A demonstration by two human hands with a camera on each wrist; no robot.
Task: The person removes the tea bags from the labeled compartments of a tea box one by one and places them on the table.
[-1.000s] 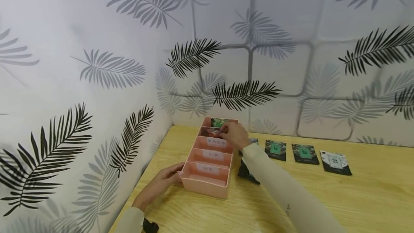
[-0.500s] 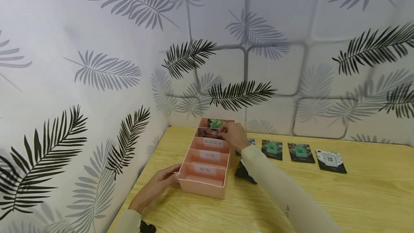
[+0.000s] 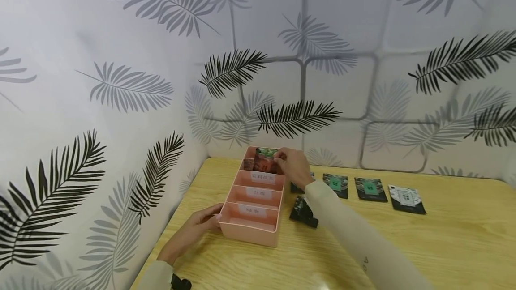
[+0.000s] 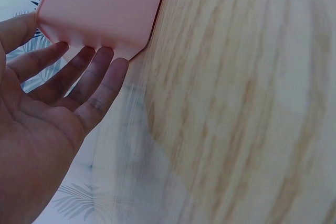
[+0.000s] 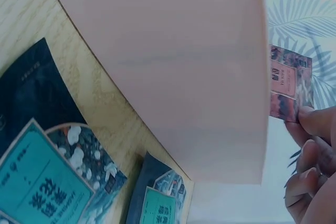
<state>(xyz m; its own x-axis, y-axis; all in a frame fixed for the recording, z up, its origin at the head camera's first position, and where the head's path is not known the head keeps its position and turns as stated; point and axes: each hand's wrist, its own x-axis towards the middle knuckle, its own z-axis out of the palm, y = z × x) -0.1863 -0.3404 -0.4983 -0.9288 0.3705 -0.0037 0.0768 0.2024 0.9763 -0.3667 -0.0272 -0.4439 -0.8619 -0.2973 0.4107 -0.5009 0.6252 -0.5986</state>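
Observation:
A long pink divided box [image 3: 250, 232] stands on the wooden table, with labelled partitions. At its near left corner my left hand [image 3: 197, 227] holds it, thumb at the rim and fingertips against the outer wall, as the left wrist view shows. Over the second compartment from the back, my right hand [image 3: 294, 164] pinches a red tea packet [image 5: 289, 82] printed "BLACK TEA" between thumb and finger. A second dark-red packet [image 3: 248, 164] shows at its left inside that compartment. Behind, a green packet [image 3: 266, 151] shows in the farthest compartment, partly covered.
To the box's right lie a black packet [image 3: 302, 211], two green-labelled packets [image 3: 336, 185] [image 3: 371, 189] and a white-and-black packet [image 3: 406, 198]. Another dark packet [image 3: 296, 187] is half hidden by the right arm. Leaf-patterned wall coverings border the table at left and back.
My right hand has raised the red packet, so more of it stands above the partition. The left hand keeps its place on the box. The head view has shifted slightly.

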